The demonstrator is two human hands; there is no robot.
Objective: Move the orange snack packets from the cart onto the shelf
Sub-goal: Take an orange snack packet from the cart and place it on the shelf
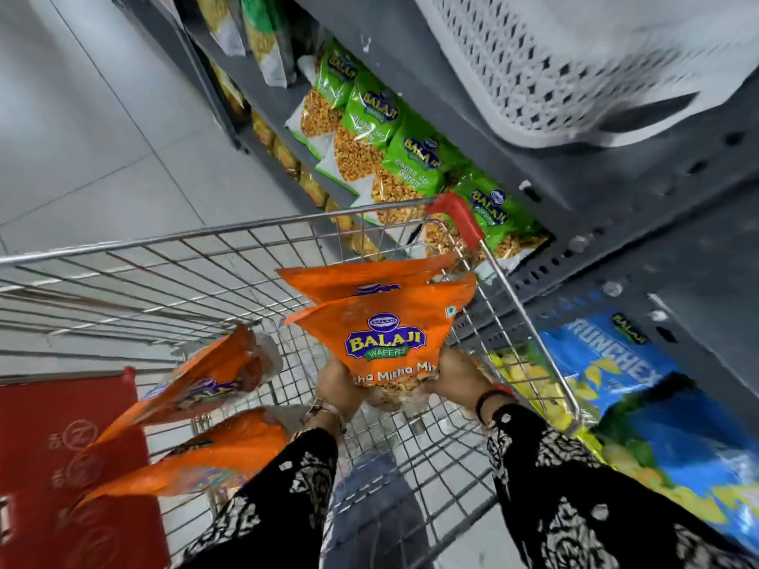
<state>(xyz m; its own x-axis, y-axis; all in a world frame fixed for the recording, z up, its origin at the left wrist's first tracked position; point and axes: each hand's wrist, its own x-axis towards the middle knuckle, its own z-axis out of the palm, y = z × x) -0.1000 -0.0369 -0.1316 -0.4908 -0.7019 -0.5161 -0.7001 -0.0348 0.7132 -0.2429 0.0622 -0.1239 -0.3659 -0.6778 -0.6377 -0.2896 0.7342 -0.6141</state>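
Observation:
Two orange Balaji snack packets [382,322] are held upright, stacked face to face, over the wire cart [213,277]. My left hand [336,390] grips their lower left edge and my right hand [458,377] grips the lower right. Two more orange packets lie in the cart's left side, one [205,384] leaning on the wire, the other [205,457] below it. The grey metal shelf [616,223] stands to the right of the cart.
Green Balaji packets [394,149] fill the shelf row beyond the cart. Blue packets [624,388] sit on the shelf at right. A white perforated basket [554,63] rests on top. The cart's red seat flap [61,466] is at lower left. Grey tiled floor [82,137] lies left.

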